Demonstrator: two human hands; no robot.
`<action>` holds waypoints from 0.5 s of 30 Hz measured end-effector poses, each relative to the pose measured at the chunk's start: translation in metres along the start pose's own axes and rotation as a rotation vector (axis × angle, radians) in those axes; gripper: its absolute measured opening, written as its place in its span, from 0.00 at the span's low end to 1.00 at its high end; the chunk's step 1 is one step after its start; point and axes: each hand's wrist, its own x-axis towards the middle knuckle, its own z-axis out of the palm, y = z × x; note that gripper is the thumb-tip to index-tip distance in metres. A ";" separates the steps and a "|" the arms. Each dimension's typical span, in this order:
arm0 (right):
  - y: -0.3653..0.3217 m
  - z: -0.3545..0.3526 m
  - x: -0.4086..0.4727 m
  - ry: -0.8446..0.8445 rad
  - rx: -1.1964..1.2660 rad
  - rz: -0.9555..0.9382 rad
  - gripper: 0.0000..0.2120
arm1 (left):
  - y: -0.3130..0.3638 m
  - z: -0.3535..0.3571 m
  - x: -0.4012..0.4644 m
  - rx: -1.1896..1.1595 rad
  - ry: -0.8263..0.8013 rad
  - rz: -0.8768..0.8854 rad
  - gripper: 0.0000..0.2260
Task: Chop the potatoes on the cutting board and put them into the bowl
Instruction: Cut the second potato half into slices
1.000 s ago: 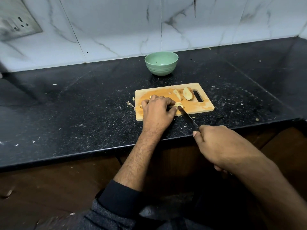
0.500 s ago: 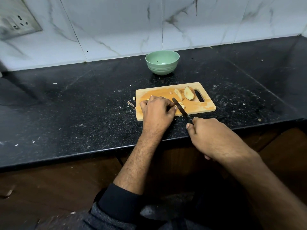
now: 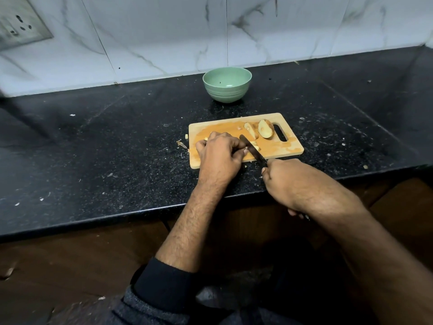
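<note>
A small wooden cutting board (image 3: pixel 288 146) lies on the black counter. My left hand (image 3: pixel 219 156) rests on its left half, fingers curled over potato pieces that it mostly hides. My right hand (image 3: pixel 290 181) grips a knife (image 3: pixel 253 150) whose blade lies across the board right beside my left fingertips, on cut potato bits (image 3: pixel 256 148). A potato half (image 3: pixel 266 131) and a wedge (image 3: pixel 250 130) lie near the board's handle slot. The green bowl (image 3: pixel 226 84) stands behind the board and looks empty.
The black speckled counter (image 3: pixel 117 148) carries scattered crumbs and a peel scrap (image 3: pixel 181 144) left of the board. A white marble-tiled wall (image 3: pixel 164 31) with a socket plate (image 3: pixel 21 24) runs behind. The counter's front edge is just below my wrists.
My right hand has pushed forward towards the board, sliding the knife blade further in beside my left fingers. The left hand stays on the potato pieces.
</note>
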 end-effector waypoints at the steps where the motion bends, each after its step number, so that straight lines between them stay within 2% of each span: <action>1: 0.002 0.003 0.002 0.008 0.001 0.007 0.06 | 0.000 0.001 0.000 0.005 0.001 -0.001 0.03; 9: 0.010 0.020 0.012 0.034 0.017 0.034 0.06 | 0.002 0.000 -0.003 0.037 0.017 0.004 0.03; 15: 0.012 0.015 0.000 -0.034 -0.026 0.001 0.09 | 0.006 -0.001 -0.004 0.047 0.046 -0.003 0.03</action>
